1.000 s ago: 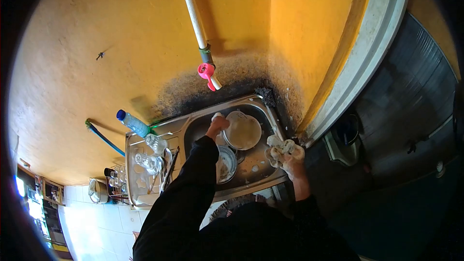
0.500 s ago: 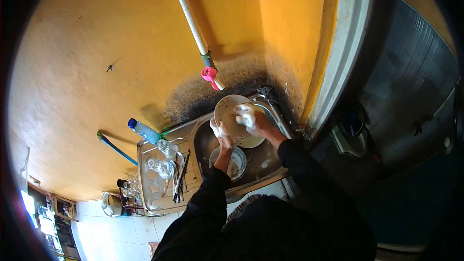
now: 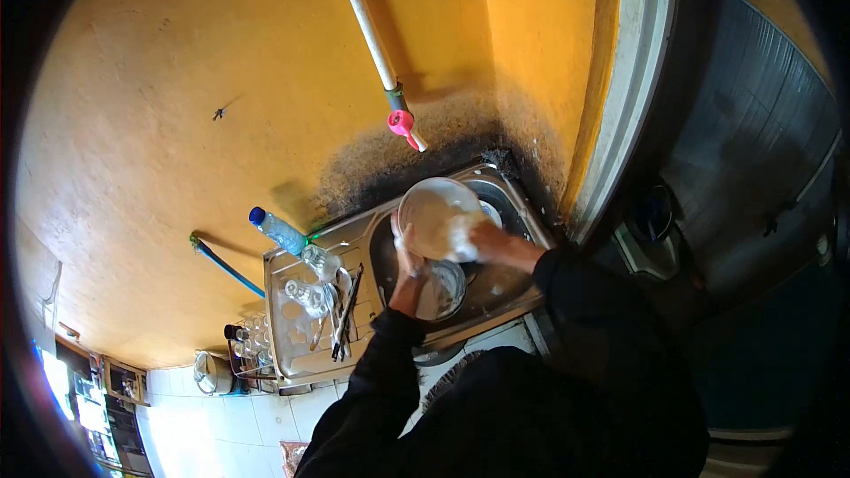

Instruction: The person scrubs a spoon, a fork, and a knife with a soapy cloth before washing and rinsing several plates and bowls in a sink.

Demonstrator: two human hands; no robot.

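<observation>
My left hand [image 3: 408, 258] grips the left rim of a pale plate [image 3: 430, 211], holding it tilted over the steel sink [image 3: 500, 288]. Against the plate's right side, my right hand [image 3: 496, 246] presses a white, foamy sponge [image 3: 461, 237], smeared by motion. Suds cover parts of both hands. Below the plate, a soapy bowl [image 3: 450, 290] sits in the basin, partly hidden by my left wrist. Another white dish [image 3: 490, 212] shows behind the plate on the right.
A pink-handled tap [image 3: 401, 122] hangs over the sink. On the drainboard at left are a blue-capped bottle [image 3: 282, 234], glassware [image 3: 305, 295] and dark utensils [image 3: 347, 319]. A rack of glasses [image 3: 252, 341] stands beyond. The door frame [image 3: 633, 88] rises at right.
My right hand has moved the sponge lower on the plate, and the plate has turned slightly in my left hand. The whole view has shifted a little.
</observation>
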